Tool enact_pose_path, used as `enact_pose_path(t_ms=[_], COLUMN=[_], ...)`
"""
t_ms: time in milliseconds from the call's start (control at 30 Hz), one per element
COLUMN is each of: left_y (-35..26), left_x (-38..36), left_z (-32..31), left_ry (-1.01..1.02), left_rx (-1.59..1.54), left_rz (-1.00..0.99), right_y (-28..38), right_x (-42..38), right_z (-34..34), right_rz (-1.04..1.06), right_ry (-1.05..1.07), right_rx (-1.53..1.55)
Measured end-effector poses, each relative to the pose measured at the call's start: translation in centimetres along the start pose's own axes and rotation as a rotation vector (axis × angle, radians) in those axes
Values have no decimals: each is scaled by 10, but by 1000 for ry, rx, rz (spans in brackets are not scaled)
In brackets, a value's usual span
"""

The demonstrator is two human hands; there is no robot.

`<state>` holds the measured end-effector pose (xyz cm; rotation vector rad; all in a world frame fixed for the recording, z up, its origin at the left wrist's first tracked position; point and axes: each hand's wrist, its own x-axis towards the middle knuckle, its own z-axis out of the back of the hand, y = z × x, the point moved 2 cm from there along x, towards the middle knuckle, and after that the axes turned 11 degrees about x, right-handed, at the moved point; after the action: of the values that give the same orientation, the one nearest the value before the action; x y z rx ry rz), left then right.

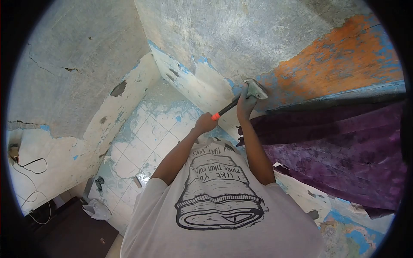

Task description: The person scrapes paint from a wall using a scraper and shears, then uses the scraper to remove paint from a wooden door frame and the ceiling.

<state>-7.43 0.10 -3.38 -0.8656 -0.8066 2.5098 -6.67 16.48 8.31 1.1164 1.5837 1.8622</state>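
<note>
A scraper (257,91) with a dusty grey head has its blade end up against the wall, where bare grey plaster meets orange and blue paint. Its black handle (228,108) slants down to the left and has an orange-red band. My left hand (206,123) is closed round the handle's lower end, just below that band. Higher up, my right hand (246,105) is wrapped round the tool close to its head. Part of the handle is hidden behind the right hand's fingers.
Purple cloth (335,150) hangs along the right. Paint flakes litter the tiled floor (137,146). At lower left are a dark brown panel (77,232), a plastic bag (96,209) and a loose cable (36,194). The left wall (73,86) is cracked and peeling.
</note>
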Motion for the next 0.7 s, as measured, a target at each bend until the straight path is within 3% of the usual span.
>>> enact_pose_path(t_ms=[133,200,233,333,400,533,700], left_y=[0,3,7,9,-15,-38,-2], left_x=[-4,-3,-1,-1,-6,-5,-2], left_z=[-3,-4,-5,-10,2,5,-7], left_ry=[11,-13,-33,-85,-36,-14,19], left_rx=[-24,-5,24,-14,-43,-84,-15], left_rz=[2,6,2,0,-26,-29,17], right_y=[2,5,-1,-1,14,42,13], right_x=[7,5,4,1,10,21,5], right_z=[7,7,3,1,-3,-2,2], right_rz=[-43,-242,-242,-148,44,18,180], right_ry=[7,72,75,33,-22,-24,-35], right_rx=[-7,-6,-1,-14,64,48,-8])
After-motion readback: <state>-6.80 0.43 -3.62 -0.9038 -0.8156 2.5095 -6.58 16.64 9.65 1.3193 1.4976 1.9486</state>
